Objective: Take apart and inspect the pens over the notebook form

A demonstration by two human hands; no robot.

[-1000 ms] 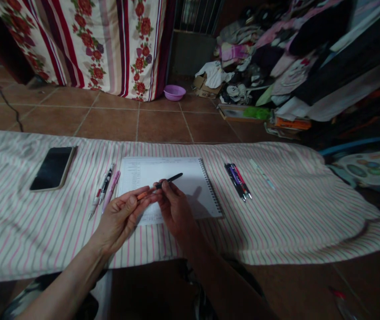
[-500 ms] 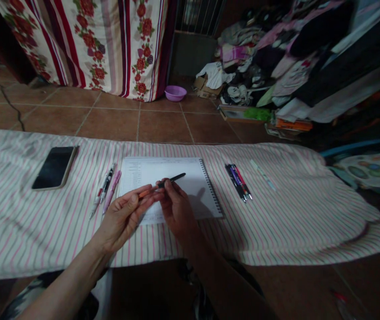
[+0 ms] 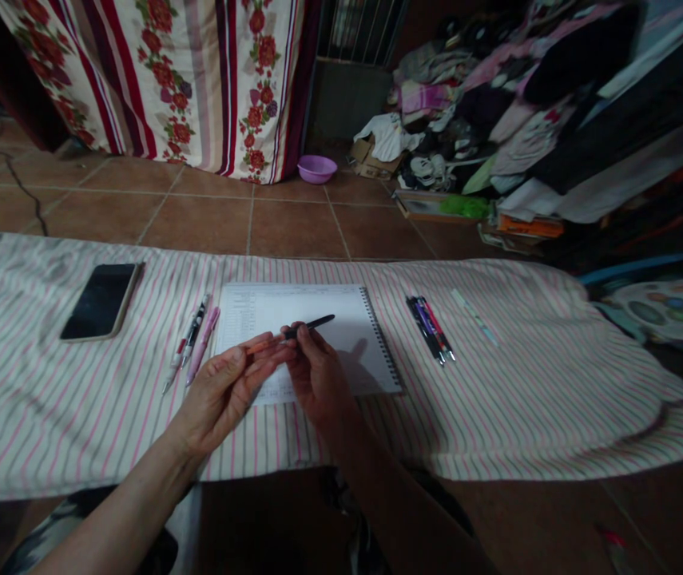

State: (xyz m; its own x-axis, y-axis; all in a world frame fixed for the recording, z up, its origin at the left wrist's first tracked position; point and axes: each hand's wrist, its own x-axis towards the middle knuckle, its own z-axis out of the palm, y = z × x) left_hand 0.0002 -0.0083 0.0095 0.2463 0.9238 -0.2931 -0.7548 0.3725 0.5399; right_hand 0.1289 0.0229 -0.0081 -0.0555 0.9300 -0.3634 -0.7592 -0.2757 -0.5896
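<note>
Over a spiral notebook with a white page, my two hands meet at the fingertips. My right hand pinches a black pen, its dark end pointing right and slightly up. My left hand has its thumb pressed toward long, nearly straight fingers. A thin orange strip shows between them, but I cannot tell whether it is an object or a lit finger. Left of the notebook lie a pink pen and black-and-white pens. Several pens lie together on the right, with a pale pen beyond them.
A striped cloth covers the low table. A phone lies at its left. Beyond, on the tiled floor, are a purple basin, a floral curtain and piled clothes. A chair stands at right.
The view has shifted very slightly. Both hands hold almost the same pose, and the black pen stays in my right fingers; the left fingers have moved only a little.
</note>
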